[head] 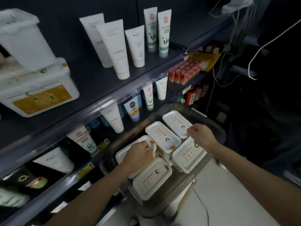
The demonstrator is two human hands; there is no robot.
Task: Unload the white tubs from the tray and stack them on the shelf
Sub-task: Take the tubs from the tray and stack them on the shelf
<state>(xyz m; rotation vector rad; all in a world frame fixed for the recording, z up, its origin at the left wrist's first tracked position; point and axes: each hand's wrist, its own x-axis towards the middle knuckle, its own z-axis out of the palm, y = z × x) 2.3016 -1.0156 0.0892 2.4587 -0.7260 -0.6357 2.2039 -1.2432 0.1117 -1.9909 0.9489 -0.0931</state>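
Five white tubs (162,138) in tray (219,128). Left hand (140,153) grips left tub (121,156) by its rim; right hand (202,134) pinches far tub (175,123) edge. Two stacked tubs (40,90) on upper shelf (101,79).

White tubes (117,49), red boxes (185,71), dangling white cable (249,67)

The dark shelf (97,82) carries stacked white tubs (37,88) and upright cosmetic tubes (117,49).

tubs (163,139): white, orange marks | shelf (101,82): dark grey
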